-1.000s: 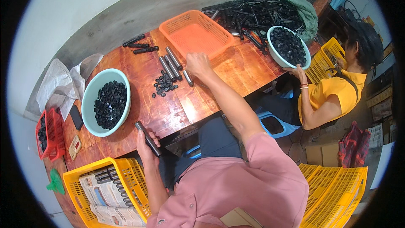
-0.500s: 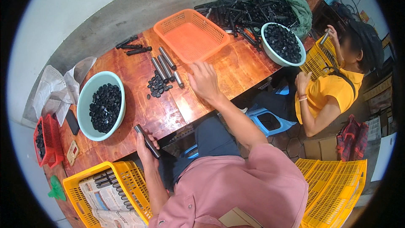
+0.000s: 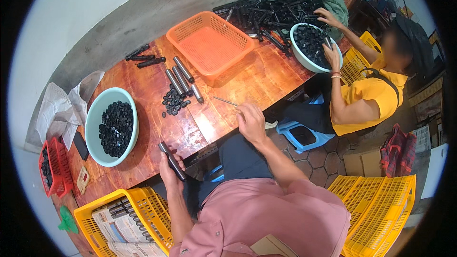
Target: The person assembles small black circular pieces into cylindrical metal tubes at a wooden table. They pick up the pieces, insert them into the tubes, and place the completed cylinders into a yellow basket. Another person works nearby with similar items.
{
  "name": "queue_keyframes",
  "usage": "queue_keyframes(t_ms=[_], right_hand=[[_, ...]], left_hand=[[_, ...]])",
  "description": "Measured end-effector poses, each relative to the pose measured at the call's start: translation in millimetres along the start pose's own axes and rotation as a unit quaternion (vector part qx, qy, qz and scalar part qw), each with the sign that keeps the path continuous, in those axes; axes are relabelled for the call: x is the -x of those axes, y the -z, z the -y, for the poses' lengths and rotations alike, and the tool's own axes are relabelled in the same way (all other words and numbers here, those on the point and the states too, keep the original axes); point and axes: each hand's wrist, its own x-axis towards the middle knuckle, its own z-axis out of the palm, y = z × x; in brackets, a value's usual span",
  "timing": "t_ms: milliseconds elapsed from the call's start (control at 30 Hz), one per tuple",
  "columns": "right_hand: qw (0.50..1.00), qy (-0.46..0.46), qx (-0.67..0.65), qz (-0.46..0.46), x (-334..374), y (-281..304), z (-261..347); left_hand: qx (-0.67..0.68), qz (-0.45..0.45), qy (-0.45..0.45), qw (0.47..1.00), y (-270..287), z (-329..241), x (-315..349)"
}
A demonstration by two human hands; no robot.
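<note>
Clutching tube [image 3: 172, 162] in left hand [image 3: 169, 173], pinching rod [image 3: 225, 101] in right hand [image 3: 251, 123]; seemingly partway, with tubes [image 3: 119, 209] in crate [image 3: 97, 201], more tubes [image 3: 175, 83] on table [image 3: 159, 128].

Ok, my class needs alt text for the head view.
A person's left hand holds a dark tube and the right hand a thin rod at a wooden table bearing silvery tubes, black pieces and an orange basket; a co-worker in yellow sits at right.

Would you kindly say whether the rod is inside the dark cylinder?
Outside: the right hand holds the rod, the left hand the dark cylinder, well apart.
</note>
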Motion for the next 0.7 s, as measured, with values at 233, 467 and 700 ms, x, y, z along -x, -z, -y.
queue_keyframes(t_ms=[233,467,700], right_hand=[[0.995,0.036,-0.094,0.018,4,-21,38],[0.974,0.079,-0.192,0.086,34,-29,75],[0.917,0.182,-0.29,0.204,106,-28,100]], left_hand=[[-0.059,0.03,-0.013,0.998,-3,2,1],[-0.079,0.029,-0.024,0.996,-11,0,14],[0.003,0.061,0.032,0.998,-4,15,36]])
